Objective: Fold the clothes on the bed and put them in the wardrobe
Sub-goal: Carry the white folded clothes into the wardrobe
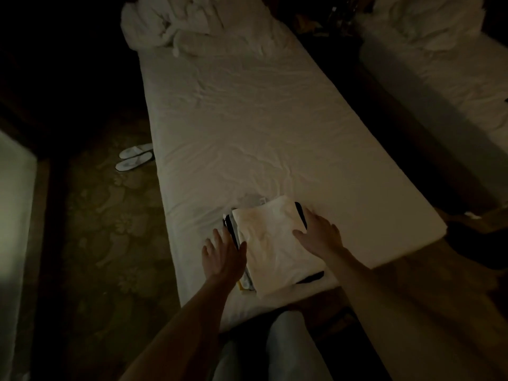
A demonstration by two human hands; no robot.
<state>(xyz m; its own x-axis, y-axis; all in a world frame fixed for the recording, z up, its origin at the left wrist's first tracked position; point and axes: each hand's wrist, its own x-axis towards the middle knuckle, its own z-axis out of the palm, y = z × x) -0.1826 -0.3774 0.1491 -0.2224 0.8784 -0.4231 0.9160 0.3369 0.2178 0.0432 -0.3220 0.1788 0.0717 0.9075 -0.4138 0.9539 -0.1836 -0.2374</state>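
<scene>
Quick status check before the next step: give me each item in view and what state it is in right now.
folded clothes stack: folded, white piece on top, lying at the bed's near end
left hand: open, flat against the stack's left edge
right hand: open, resting on the stack's right side
bed: sheet wrinkled
bedding heap: crumpled at the far end
slippers: paired on the floor

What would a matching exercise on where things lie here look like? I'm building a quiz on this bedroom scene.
Things:
1. folded clothes
2. slippers
3. crumpled bedding
4. left hand

Places:
A. far end of the bed
B. on the floor, left of the bed
C. near end of the bed, under the right hand
D. at the left edge of the stack

Pairs: 1-C, 2-B, 3-A, 4-D
</scene>
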